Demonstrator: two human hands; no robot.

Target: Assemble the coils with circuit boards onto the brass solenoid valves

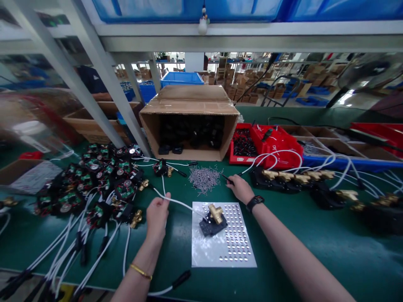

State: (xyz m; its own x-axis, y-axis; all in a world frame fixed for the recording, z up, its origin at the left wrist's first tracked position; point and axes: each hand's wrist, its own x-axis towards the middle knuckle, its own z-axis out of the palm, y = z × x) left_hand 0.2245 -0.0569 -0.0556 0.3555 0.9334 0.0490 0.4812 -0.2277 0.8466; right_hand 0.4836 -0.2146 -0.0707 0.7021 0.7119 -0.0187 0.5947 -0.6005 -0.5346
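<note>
My left hand (157, 216) is closed, with thumb and fingertips pinched on a white cable (184, 204). That cable runs to a black housing with a brass tee fitting (215, 213), which lies on a white sheet dotted with rows of small shiny round pieces (199, 253). My right hand (242, 191) is closed around a thin dark stick-like tool (227, 179), whose kind I cannot make out. Its tip points at the right edge of a heap of small screws (204, 179). Behind the heap lies a single open unit with green board and cable (160, 167).
Many open units with green boards (103, 172) and white cables crowd the left. A cardboard box (189, 105) of black parts stands behind. Red bins (242, 144) stand right of it, near a row of brass-fitted black units (286, 178). A metal shelf frame (220, 43) crosses overhead.
</note>
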